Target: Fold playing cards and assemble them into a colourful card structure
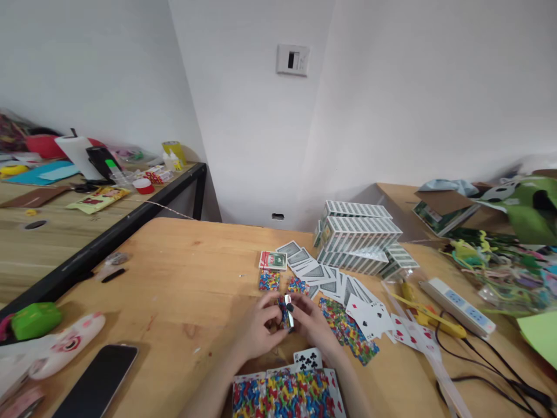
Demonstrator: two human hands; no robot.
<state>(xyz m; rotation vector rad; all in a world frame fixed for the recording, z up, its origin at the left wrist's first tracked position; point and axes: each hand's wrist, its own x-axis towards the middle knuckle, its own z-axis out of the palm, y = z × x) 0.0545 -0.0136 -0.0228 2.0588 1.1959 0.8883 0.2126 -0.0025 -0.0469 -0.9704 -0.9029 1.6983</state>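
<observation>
Between both hands, above the middle of the table, is a small stack of playing cards [286, 313] with a multicoloured pattern, tilted so a pale edge shows. My left hand [263, 325] grips it from the left, fingers curled. My right hand [310, 319] pinches it from the right, a dark thumbnail near its edge. Close in front of me lies a box or panel of colourful-backed cards [291, 395], partly hidden by my forearms. A ten of clubs [308, 359] rests at its far edge. Beyond my hands are more colourful cards [269, 281] and a green-and-white card pack [273, 260].
Grey-backed cards [311, 270] fan out ahead, near stacked striped boxes [359, 235]. Face-up cards [368, 316] lie to the right, beside a yellow glue gun [435, 319], a power strip [459, 307] and black cables. A phone [98, 380] lies at the left.
</observation>
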